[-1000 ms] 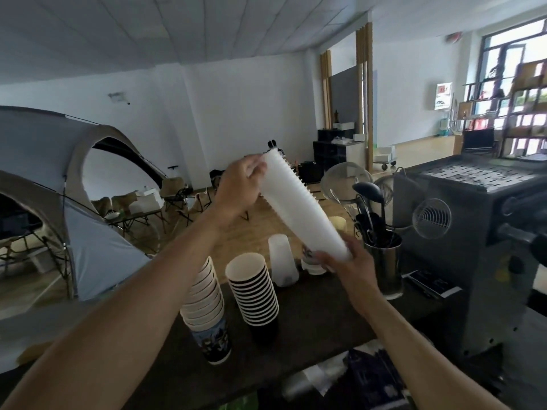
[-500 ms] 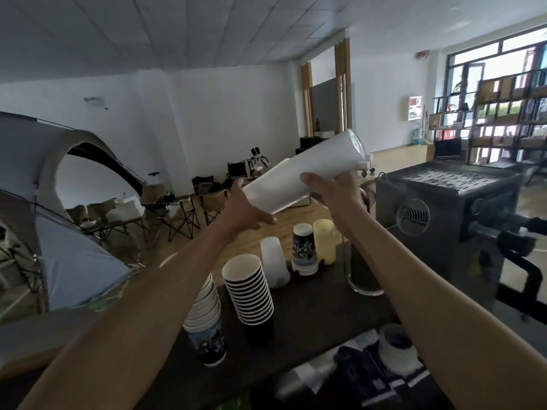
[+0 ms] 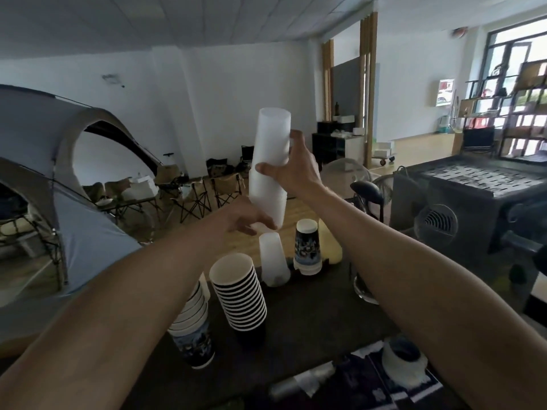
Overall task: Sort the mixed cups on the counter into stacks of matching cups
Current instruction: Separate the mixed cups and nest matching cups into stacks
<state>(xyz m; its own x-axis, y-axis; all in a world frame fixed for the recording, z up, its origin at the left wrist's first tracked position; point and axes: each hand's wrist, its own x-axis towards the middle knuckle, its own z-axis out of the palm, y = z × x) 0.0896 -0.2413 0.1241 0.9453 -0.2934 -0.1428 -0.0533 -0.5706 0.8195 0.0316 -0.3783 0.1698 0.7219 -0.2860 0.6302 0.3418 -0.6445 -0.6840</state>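
Observation:
A tall stack of frosted white plastic cups (image 3: 270, 161) hangs upright, mouths down, above the dark counter (image 3: 310, 315). My right hand (image 3: 293, 170) grips its middle and my left hand (image 3: 251, 220) holds its lower end. Straight beneath it one upside-down frosted cup (image 3: 273, 260) stands on the counter. A stack of black-striped paper cups (image 3: 241, 294) stands in the middle. Left of it is a stack of white cups with a printed blue cup at the bottom (image 3: 192, 327). An upside-down printed blue cup (image 3: 307, 247) and a pale yellow cup (image 3: 331, 247) stand behind.
A dark grey machine (image 3: 461, 208) fills the right side, with a metal utensil holder (image 3: 364, 285) in front of it behind my right arm. Packets and a white roll (image 3: 402, 362) lie on the near counter edge. A tent (image 3: 44, 179) stands at left.
The frosted stack has swung from a sloping, nearly level position to upright. My right hand shifted to its middle and my left hand went down to its lower end, above the single frosted cup.

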